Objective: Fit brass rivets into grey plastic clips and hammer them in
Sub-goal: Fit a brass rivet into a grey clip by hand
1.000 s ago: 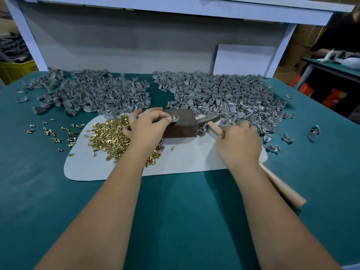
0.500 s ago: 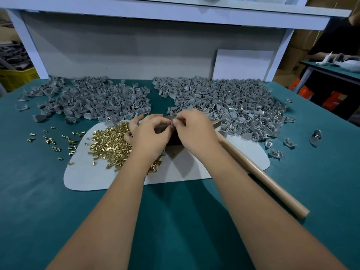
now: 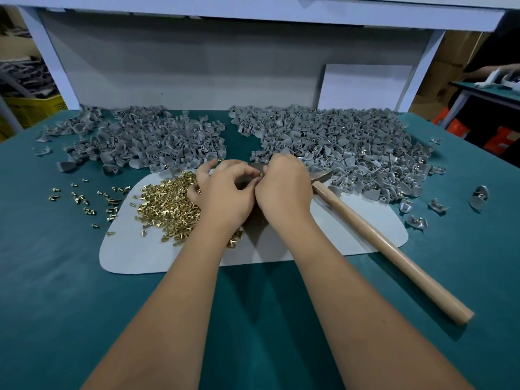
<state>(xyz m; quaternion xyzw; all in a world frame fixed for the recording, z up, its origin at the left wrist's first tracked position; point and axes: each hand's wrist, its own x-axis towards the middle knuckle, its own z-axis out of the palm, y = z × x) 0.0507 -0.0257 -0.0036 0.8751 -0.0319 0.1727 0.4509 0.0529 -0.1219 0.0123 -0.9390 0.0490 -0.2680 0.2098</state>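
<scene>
- The hammer (image 3: 388, 243) lies on the teal table (image 3: 70, 305), just right of the right hand (image 3: 284, 190), untouched; a second ago that hand gripped its handle.
- Both hands meet fingertip to fingertip over the dark block (image 3: 254, 220); the left hand (image 3: 225, 194) and the right pinch something small, hidden between them.
- Brass rivets (image 3: 168, 204) lie heaped just left of the left hand.
- Grey clips (image 3: 351, 142) lie piled beyond both hands.
</scene>
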